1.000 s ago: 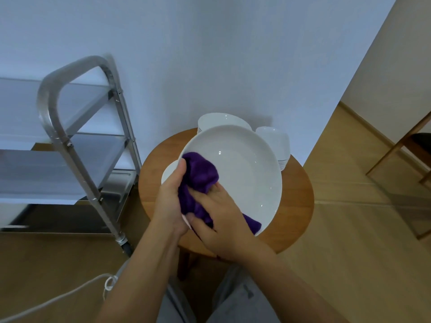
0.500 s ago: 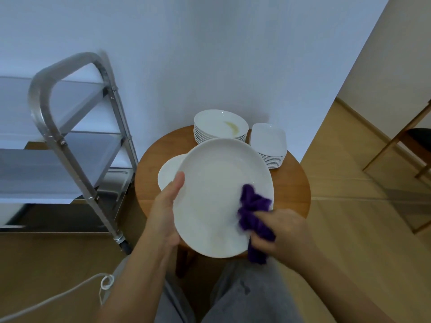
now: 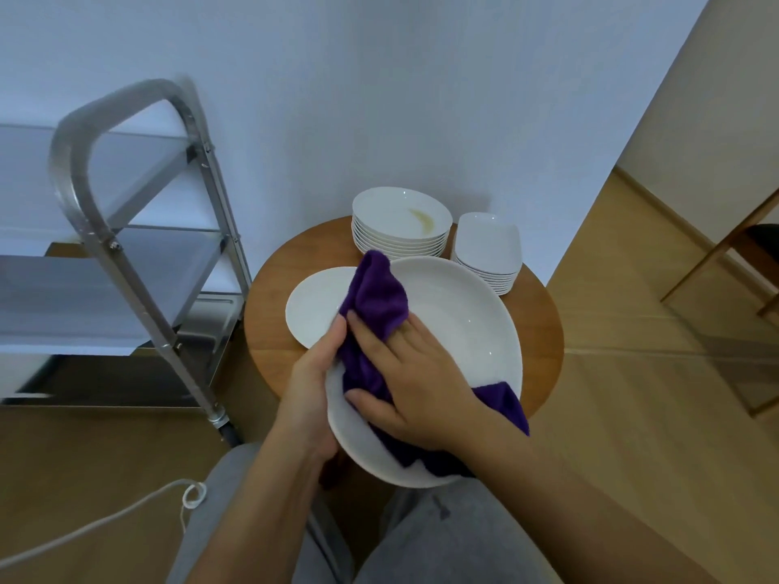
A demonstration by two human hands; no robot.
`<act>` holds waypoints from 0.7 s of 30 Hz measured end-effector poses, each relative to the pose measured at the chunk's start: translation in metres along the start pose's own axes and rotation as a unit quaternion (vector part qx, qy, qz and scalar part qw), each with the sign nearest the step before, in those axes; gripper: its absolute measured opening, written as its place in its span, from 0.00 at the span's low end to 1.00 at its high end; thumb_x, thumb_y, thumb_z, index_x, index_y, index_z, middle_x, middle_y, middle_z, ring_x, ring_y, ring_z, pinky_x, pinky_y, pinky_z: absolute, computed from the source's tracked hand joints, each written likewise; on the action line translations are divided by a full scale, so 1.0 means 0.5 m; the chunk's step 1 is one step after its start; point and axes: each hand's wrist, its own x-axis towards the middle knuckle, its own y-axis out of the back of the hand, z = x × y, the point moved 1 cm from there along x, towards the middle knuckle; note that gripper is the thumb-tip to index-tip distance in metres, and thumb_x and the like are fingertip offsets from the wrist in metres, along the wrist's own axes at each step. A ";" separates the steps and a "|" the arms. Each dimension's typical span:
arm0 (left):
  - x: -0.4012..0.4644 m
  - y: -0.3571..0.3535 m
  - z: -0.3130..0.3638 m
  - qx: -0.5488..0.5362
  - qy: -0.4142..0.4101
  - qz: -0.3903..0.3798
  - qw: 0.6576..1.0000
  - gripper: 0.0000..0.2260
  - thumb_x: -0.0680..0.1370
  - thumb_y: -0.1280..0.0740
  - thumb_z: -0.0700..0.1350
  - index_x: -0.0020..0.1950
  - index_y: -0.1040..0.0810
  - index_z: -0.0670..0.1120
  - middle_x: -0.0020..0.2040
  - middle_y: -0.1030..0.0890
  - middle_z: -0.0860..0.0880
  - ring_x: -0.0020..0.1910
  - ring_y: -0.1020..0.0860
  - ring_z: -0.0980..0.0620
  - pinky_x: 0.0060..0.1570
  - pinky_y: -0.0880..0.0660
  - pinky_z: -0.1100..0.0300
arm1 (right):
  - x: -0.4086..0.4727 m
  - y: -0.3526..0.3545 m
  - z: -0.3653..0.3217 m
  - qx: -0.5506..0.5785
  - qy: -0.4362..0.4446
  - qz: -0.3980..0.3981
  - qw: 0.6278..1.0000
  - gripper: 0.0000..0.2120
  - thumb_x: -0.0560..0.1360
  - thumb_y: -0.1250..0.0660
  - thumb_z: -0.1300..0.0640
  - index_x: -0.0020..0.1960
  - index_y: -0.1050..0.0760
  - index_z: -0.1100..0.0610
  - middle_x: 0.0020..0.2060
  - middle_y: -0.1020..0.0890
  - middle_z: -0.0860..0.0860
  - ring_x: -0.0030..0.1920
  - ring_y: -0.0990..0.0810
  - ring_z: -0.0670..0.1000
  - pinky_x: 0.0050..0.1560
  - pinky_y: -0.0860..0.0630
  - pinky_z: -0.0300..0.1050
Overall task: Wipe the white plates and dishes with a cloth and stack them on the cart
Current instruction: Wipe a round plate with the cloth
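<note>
Plate (image 3: 459,330) tilted, face toward camera

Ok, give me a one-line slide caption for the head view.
Left hand holds a white plate over the round wooden table while the right hand wipes it with a purple cloth.

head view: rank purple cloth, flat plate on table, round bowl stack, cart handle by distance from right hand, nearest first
1. purple cloth: under the right hand.
2. flat plate: just left, on the table.
3. round bowl stack: beyond, by the wall.
4. cart handle: far left.
</note>
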 end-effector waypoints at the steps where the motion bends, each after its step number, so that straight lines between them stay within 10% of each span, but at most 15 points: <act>1: -0.003 0.001 0.002 -0.002 0.000 -0.010 1.000 0.17 0.73 0.39 0.54 0.53 0.19 0.48 0.45 0.15 0.45 0.43 0.16 0.48 0.36 0.20 0.57 | 0.002 0.000 0.006 -0.002 -0.011 0.006 1.000 0.34 0.75 0.44 0.41 0.75 0.46 0.56 0.70 0.32 0.58 0.70 0.34 0.56 0.70 0.52 0.48; 12: -0.007 -0.004 0.006 -0.013 -0.065 0.051 0.997 0.11 0.69 0.36 0.56 0.48 0.22 0.55 0.39 0.15 0.50 0.36 0.16 0.49 0.28 0.21 0.56 | -0.090 -0.019 -0.051 0.164 -0.290 -0.009 0.943 0.46 0.64 0.52 0.21 0.72 0.68 0.39 0.74 0.48 0.43 0.72 0.42 0.47 0.70 0.35 0.50; 17: 0.006 -0.020 0.007 -0.010 -0.047 0.074 0.996 0.19 0.63 0.33 0.58 0.51 0.23 0.55 0.40 0.15 0.49 0.37 0.16 0.47 0.31 0.21 0.53 | -0.109 -0.027 -0.076 0.140 -0.165 0.008 0.976 0.44 0.61 0.25 0.36 0.70 0.36 0.51 0.60 0.23 0.45 0.55 0.24 0.40 0.56 0.31 0.29; 21: 0.016 -0.034 0.002 0.022 -0.037 0.128 0.991 0.15 0.66 0.31 0.58 0.50 0.24 0.55 0.46 0.17 0.48 0.46 0.19 0.44 0.42 0.19 0.49 | -0.100 -0.027 -0.071 0.022 -0.107 0.215 0.970 0.11 0.72 0.30 0.55 0.44 0.19 0.63 0.31 0.17 0.52 0.29 0.19 0.48 0.34 0.23 0.34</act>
